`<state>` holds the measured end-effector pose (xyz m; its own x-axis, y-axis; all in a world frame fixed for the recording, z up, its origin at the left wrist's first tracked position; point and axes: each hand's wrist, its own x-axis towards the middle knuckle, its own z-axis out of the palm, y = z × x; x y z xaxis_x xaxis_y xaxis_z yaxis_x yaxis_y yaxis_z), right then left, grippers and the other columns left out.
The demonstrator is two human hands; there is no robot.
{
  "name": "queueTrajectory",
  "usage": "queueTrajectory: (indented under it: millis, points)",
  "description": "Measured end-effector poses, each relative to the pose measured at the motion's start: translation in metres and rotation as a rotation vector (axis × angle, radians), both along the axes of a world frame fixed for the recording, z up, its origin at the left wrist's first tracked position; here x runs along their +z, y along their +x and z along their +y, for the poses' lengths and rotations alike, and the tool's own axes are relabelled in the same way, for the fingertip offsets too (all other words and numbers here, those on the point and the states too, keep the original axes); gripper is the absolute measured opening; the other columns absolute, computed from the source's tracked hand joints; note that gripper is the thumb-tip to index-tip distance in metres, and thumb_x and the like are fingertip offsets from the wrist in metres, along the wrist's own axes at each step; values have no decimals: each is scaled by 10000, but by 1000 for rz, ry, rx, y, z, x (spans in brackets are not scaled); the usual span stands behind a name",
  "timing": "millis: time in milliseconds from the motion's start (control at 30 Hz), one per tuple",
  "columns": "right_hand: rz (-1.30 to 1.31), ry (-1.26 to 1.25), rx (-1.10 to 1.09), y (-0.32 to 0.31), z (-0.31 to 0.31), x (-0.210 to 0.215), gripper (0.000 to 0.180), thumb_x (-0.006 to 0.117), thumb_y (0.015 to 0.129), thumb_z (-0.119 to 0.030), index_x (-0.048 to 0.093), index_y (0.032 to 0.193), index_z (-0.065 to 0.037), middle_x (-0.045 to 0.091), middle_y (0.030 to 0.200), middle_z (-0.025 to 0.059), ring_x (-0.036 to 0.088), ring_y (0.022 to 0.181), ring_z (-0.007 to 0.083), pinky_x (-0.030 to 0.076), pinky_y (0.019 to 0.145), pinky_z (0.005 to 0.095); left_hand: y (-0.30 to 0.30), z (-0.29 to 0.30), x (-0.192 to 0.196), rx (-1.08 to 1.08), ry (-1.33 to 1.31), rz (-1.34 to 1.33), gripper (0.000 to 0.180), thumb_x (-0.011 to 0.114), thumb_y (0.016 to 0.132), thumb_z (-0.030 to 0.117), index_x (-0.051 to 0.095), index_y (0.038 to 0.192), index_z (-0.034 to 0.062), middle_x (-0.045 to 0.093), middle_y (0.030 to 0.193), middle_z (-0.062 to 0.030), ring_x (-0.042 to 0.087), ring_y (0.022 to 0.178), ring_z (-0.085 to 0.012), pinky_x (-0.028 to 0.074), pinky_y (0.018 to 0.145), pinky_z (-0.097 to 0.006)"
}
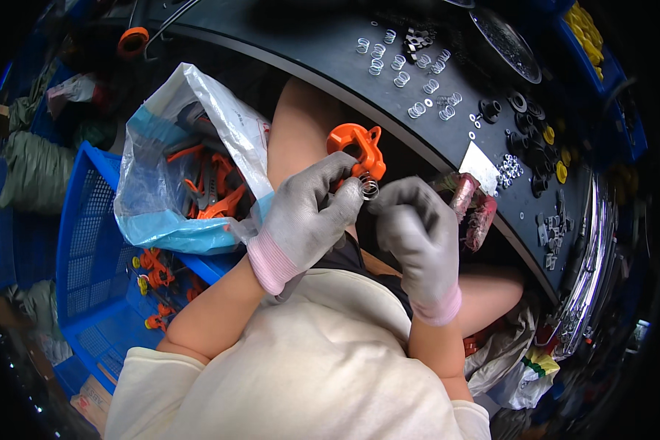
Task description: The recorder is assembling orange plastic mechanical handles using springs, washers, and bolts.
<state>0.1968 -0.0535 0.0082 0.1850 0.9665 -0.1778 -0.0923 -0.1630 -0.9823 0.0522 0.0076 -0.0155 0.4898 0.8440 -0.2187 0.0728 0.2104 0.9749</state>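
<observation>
My left hand (312,209), in a grey glove with a pink cuff, grips an orange plastic clamp part (358,149) with a ring at its top. From the lower end of that part a metal coil spring (369,190) sticks out, beside my left thumb. Just right of the spring is my right hand (422,235), gloved the same way. Its fingers are curled and pressed together, a little blurred. Whatever they may hold is hidden, and whether they touch the spring I cannot tell.
Loose springs (401,78), black knobs (489,110) and small nuts (509,170) lie on the dark bench (301,45) ahead. Metal bars (587,264) are stacked on the right. On the left, a plastic bag (170,236) of orange parts rests over a blue crate (88,220).
</observation>
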Motion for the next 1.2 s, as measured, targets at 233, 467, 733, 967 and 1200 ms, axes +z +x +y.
queueTrajectory:
  millis: [233,467,733,967,1200]
  points:
    - [280,-108,60,-23,-64,-61,313,455,918,-120,528,1174,46,523,775,19,470,676,84,401,669,215,-12,1,1,45,-99,4,273,459,946,199,561,1113,8,531,810,-11,520,491,-41,429,455,-177]
    - [-552,7,533,5,-86,-65,234,729,798,-138,685,1000,-29,627,942,164,610,855,285,495,794,340,-12,-2,-1,43,12,117,279,433,940,153,555,1140,2,555,852,-22,521,484,-41,422,447,-183]
    - [-734,-63,374,12,-88,-60,214,738,752,-136,685,948,-69,636,902,73,601,803,270,484,740,372,-13,-1,-3,32,36,111,286,437,935,149,553,1154,7,553,823,-17,529,476,-43,419,443,-187]
    - [371,-50,-122,10,-40,-16,272,678,903,-182,588,1078,5,617,958,35,585,858,83,477,792,225,-5,-8,-9,15,60,140,276,470,937,126,551,1170,3,558,797,-12,528,493,-38,418,455,-182]
    - [310,36,-155,-10,-19,-21,282,705,859,-126,586,1072,17,617,978,36,574,876,87,476,819,232,4,-12,-12,90,172,152,184,601,870,156,620,1010,39,556,707,-66,524,546,-90,427,530,-261]
